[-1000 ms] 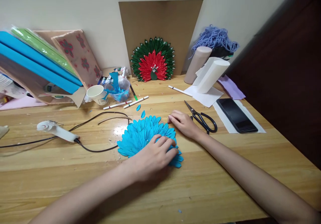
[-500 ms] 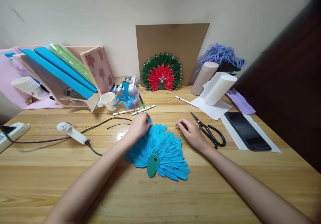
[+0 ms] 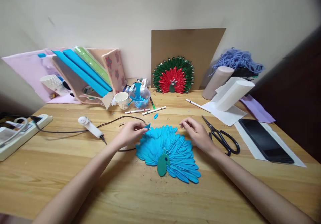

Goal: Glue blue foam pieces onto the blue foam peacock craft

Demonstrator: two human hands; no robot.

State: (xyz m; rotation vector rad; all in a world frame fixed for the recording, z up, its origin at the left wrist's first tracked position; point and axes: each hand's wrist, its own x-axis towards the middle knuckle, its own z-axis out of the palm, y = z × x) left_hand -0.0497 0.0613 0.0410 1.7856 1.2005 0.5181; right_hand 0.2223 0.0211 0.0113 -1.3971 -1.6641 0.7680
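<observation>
While the head view is looking down on the tabletop [image 3: 75,170], a blue paper peacock fan [image 3: 168,150] is lying flat in front of the person, its layered petals already fanned out and a green body [image 3: 162,163] already sitting at its base, so most of the build appears done. The left hand [image 3: 130,133] is hovering at the fan's upper left edge, its fingers [image 3: 142,129] pinching a small loose blue petal [image 3: 147,126]. The right hand [image 3: 198,133] is resting on the fan's upper right rim, fingers curled and holding nothing that I can see. Another loose petal [image 3: 155,116] is lying near the markers [image 3: 153,110], suggesting a few pieces are left to add. A finished red and green fan [image 3: 173,75] is leaning against cardboard [image 3: 188,46] behind, with scissors [image 3: 220,137] just right of the hand.
</observation>
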